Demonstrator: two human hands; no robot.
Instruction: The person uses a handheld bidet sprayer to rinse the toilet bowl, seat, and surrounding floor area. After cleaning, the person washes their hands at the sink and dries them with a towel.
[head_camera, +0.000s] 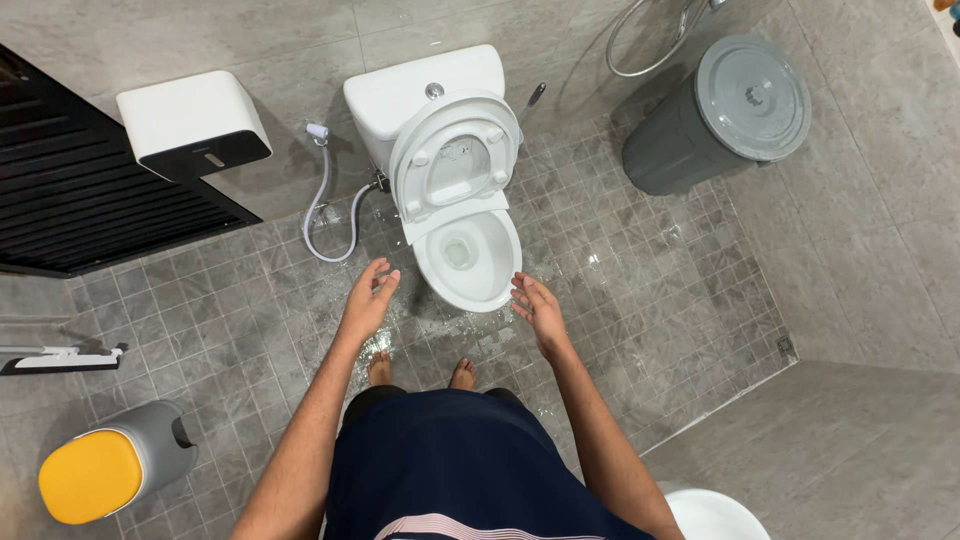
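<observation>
A white toilet (455, 170) stands against the far wall with its seat and lid raised and the bowl open below. My left hand (368, 298) hangs empty, fingers spread, just left of the bowl's front rim. My right hand (538, 310) is empty too, fingers apart, just right of the rim. Neither hand touches the toilet. My bare feet (420, 374) stand on the wet tiled floor right in front of the bowl.
A grey lidded bin (725, 110) sits at the far right. A white paper dispenser (192, 122) hangs on the left wall, with a spray hose (322, 200) beside the toilet. A small grey bin with a yellow lid (105, 468) is near left. Water glistens on the tiles.
</observation>
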